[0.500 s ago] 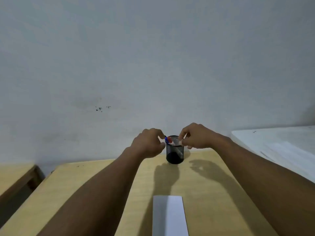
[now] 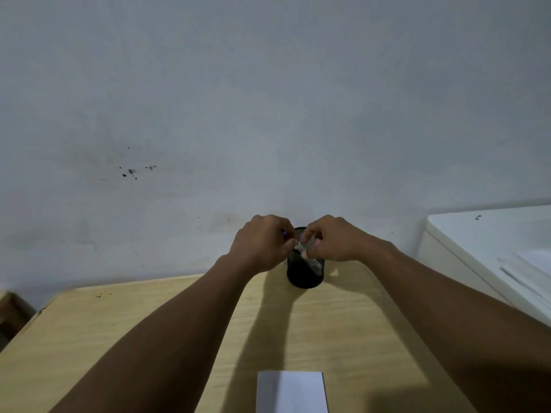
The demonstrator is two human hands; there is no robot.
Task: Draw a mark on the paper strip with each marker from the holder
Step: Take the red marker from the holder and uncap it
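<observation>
A black mesh holder (image 2: pixel 304 274) stands at the far edge of the wooden table, against the wall. Both hands meet over its rim. My left hand (image 2: pixel 262 242) is curled at the rim's left side, fingers closed by a blue marker tip (image 2: pixel 283 233) and a red one beside it. My right hand (image 2: pixel 331 239) pinches the top of a white marker (image 2: pixel 313 262) that leans inside the mesh. The white paper strip (image 2: pixel 292 391) lies flat at the near edge, between my forearms, untouched.
The light wooden table (image 2: pixel 149 338) ends at a grey wall right behind the holder. A white cabinet top (image 2: pixel 492 239) with papers sits to the right, slightly higher. A lower wooden surface (image 2: pixel 9 308) shows at the far left.
Both hands have closed in toward each other over the holder's rim and now almost touch. The holder and paper strip stay where they were.
</observation>
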